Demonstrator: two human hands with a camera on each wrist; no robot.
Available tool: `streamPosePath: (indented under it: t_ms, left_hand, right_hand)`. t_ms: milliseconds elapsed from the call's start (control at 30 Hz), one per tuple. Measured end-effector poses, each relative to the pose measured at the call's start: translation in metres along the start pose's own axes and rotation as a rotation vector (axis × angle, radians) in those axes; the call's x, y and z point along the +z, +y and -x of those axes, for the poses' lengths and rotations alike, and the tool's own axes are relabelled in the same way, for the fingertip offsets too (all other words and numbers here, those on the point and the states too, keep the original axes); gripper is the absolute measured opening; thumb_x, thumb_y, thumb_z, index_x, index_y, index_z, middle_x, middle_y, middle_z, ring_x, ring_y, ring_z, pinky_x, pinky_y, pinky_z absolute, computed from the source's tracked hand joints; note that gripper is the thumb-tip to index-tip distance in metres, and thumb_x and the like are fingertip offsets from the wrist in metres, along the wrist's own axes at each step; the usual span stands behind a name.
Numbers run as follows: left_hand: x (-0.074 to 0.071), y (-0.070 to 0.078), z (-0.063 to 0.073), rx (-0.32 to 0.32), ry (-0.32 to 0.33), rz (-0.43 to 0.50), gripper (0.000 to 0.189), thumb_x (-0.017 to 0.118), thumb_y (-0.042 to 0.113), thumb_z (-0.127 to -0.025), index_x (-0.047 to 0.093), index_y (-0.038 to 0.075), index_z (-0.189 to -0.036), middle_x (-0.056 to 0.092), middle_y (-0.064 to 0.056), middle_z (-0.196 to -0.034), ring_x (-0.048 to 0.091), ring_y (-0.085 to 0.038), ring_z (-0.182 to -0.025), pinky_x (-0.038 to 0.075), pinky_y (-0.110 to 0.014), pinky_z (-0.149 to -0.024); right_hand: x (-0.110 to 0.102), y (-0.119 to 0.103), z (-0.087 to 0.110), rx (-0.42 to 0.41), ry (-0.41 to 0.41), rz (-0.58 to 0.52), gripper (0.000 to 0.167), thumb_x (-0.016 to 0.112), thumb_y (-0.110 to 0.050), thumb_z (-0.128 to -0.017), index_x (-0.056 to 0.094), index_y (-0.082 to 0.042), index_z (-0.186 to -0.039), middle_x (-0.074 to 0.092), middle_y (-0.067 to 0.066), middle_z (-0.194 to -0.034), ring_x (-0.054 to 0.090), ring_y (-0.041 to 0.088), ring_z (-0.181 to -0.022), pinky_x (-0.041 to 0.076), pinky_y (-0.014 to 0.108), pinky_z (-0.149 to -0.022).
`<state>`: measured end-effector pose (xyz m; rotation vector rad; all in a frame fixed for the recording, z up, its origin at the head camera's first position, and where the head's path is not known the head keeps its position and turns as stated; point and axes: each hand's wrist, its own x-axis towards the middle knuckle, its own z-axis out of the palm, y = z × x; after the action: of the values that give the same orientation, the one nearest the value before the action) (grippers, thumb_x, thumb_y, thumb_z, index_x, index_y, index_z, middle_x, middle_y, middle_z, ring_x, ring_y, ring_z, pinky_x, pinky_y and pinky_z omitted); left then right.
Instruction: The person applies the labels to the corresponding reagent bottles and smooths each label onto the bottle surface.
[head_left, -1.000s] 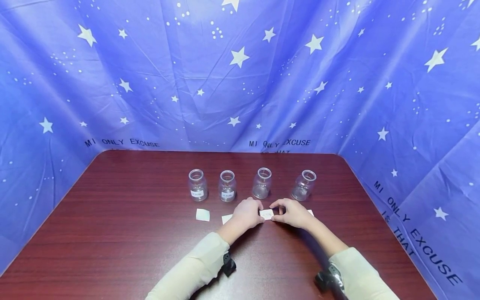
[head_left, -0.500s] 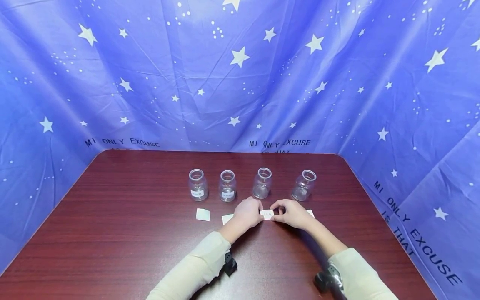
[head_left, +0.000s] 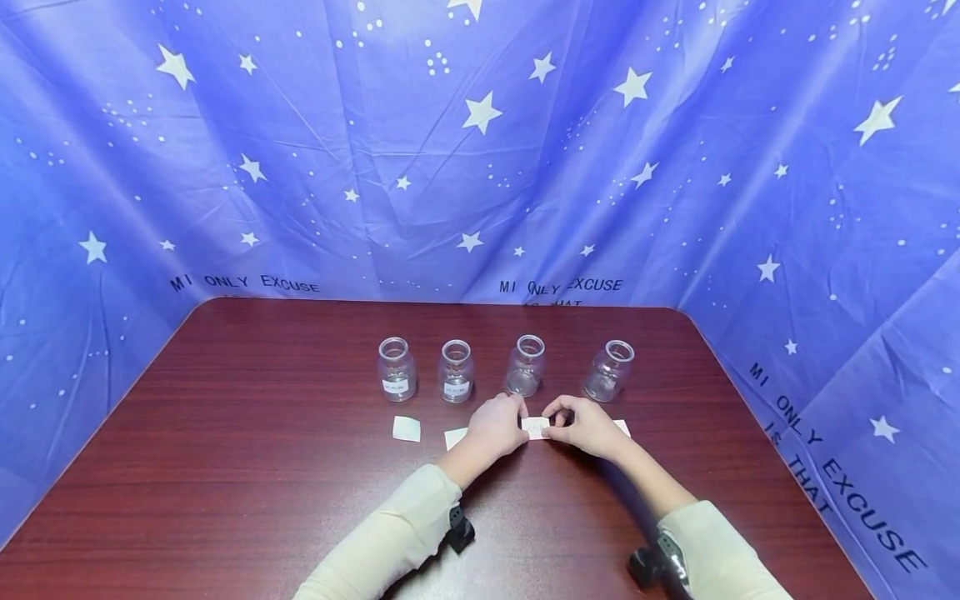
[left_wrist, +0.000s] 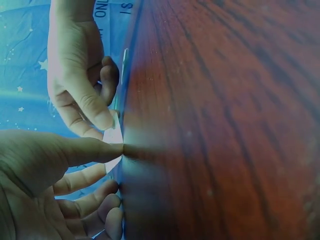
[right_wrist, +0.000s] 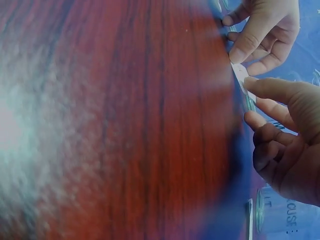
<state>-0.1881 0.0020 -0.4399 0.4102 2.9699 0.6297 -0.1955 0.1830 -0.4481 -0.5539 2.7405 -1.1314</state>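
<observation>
Both hands meet at a small white label [head_left: 535, 428] with dark writing, low over the table in front of the third jar from the left. My left hand [head_left: 497, 425] holds its left side between thumb and index finger. At the opposite side, my right hand [head_left: 588, 427] pinches the edge with thumb and index finger. In the left wrist view the label [left_wrist: 114, 134] stands tilted between the two thumbs. The right wrist view shows the right thumb [right_wrist: 270, 89] against the label [right_wrist: 241, 75], the other fingers loosely curled.
Several glass jars stand in a row behind the hands; the two left ones, a jar [head_left: 396, 367] and its neighbour [head_left: 456, 367], bear labels. White paper pieces lie at left [head_left: 407, 428], partly under the left wrist [head_left: 454, 437] and by the right wrist [head_left: 622, 427]. A starry curtain [head_left: 480, 167] surrounds the table.
Almost nothing moves. Both hands stay at the label, and the right fingertips shift very slightly at its edge.
</observation>
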Motion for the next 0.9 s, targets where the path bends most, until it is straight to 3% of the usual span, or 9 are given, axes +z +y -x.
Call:
streamPosePath:
  t_ms: [200,367,600,733,900]
  left_hand:
    - [-0.001,0.0,0.001,-0.016,-0.002,0.007,0.024,0.078,0.025,-0.07,0.059,0.019,-0.084,0.061,-0.001,-0.089,0.062,-0.02,-0.084,0.048,-0.031,-0.068]
    - [0.0,-0.003,0.0,-0.025,-0.014,0.022,0.024,0.076,0.025,-0.072,0.058,0.018,-0.086,0.059,0.001,-0.085,0.061,-0.017,-0.081,0.048,-0.03,-0.067]
    - [-0.007,-0.009,0.003,0.012,0.011,0.119,0.017,0.072,0.024,-0.075,0.063,0.016,-0.087,0.056,0.006,-0.071,0.053,-0.008,-0.067,0.043,-0.025,-0.061]
    - [-0.014,-0.009,0.006,0.006,-0.032,0.195,0.01,0.071,0.021,-0.078,0.067,0.014,-0.083,0.062,0.006,-0.071,0.055,-0.007,-0.067,0.044,-0.023,-0.064]
    - [-0.016,-0.01,0.007,0.034,-0.033,0.233,0.005,0.067,0.019,-0.08,0.069,0.015,-0.076,0.06,0.007,-0.069,0.051,-0.005,-0.066,0.041,-0.021,-0.062]
  right_hand:
    - [0.003,-0.003,-0.001,0.078,-0.043,-0.183,0.02,0.067,-0.009,-0.081,0.058,-0.001,-0.097,0.057,0.002,-0.071,0.044,0.007,-0.045,0.039,0.02,-0.042]
    - [0.005,-0.003,-0.002,0.095,-0.054,-0.242,0.02,0.064,-0.006,-0.084,0.055,0.003,-0.1,0.061,0.008,-0.073,0.043,0.009,-0.042,0.039,0.022,-0.041]
    - [0.0,-0.006,-0.001,0.147,0.0,-0.331,0.023,0.063,-0.005,-0.083,0.055,0.006,-0.102,0.06,0.01,-0.071,0.044,0.007,-0.042,0.034,0.02,-0.038]
    - [-0.004,-0.006,-0.001,0.163,-0.015,-0.386,0.026,0.063,-0.006,-0.085,0.053,0.007,-0.104,0.06,0.008,-0.07,0.044,0.006,-0.043,0.032,0.018,-0.037]
    - [-0.005,-0.009,-0.001,0.177,-0.037,-0.47,0.031,0.064,-0.008,-0.085,0.051,0.008,-0.108,0.059,0.003,-0.07,0.044,0.006,-0.044,0.032,0.018,-0.039]
